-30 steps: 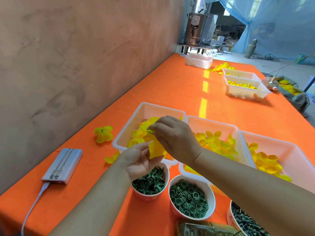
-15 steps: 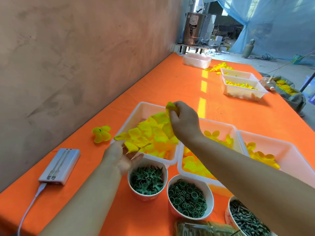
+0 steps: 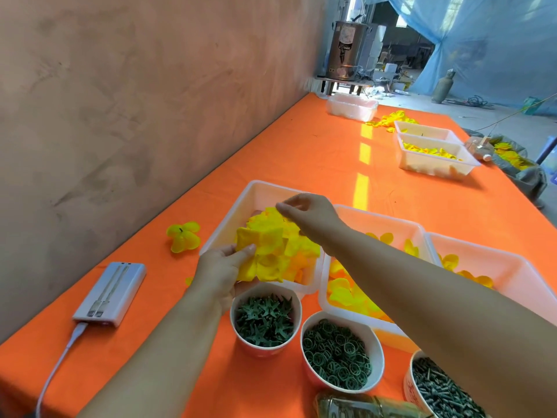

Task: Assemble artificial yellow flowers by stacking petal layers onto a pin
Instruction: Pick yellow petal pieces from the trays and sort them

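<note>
My left hand (image 3: 221, 271) grips a thick bunch of yellow petal layers (image 3: 265, 251) over the near corner of the left white tray (image 3: 238, 206). My right hand (image 3: 310, 214) hovers above the far side of that bunch, thumb and forefinger pinched at its top edge; whether a petal sits between them I cannot tell. A finished yellow flower (image 3: 183, 236) lies on the orange cloth left of the tray. A cup of green star calyxes (image 3: 265, 319), a cup of green rings (image 3: 336, 352) and a cup of dark pins (image 3: 443, 393) stand in front.
Two more white trays of yellow petals (image 3: 376, 224) (image 3: 494, 257) sit to the right. A white power bank (image 3: 111, 294) with its cable lies at the left. A wall runs along the table's left side. Further trays (image 3: 434, 152) stand at the far end.
My left hand has raised the petal bunch and gathered it tighter. My right hand has moved from the bunch's top to its far edge, away from me.
</note>
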